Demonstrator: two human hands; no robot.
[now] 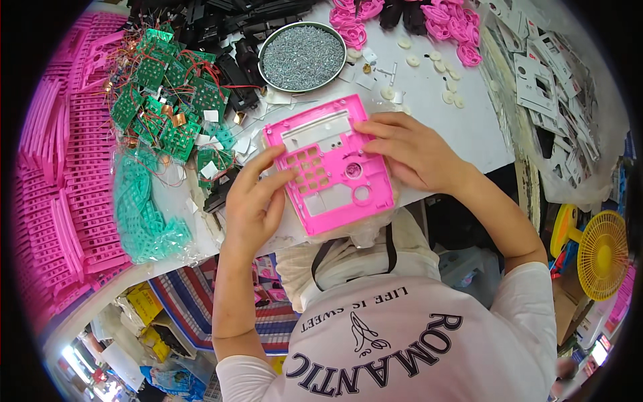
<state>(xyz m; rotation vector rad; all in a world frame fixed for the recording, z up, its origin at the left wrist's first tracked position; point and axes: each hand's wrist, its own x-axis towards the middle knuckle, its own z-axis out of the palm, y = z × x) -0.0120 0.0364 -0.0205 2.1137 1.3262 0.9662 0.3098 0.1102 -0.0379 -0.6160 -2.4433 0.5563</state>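
Note:
A pink plastic casing [377,177] lies at the near edge of the table, with a keypad grid of holes, a rectangular window and round openings. My left hand [254,194] holds its left side, with fingertips resting on the keypad grid. On the right edge is my right hand [415,151], its upper fingers reaching over the rim and the rest curled around the side. Crinkled clear plastic [365,236] shows under the casing's near edge.
Green circuit boards [161,67] with wires are heaped left, beside bagged teal keypads [144,211] and stacked pink panels [57,201]. A round tin of screws [301,57] stands behind the casing. White discs [440,66] and coiled pink cords [452,23] lie back right, near bagged white printed cards [542,80].

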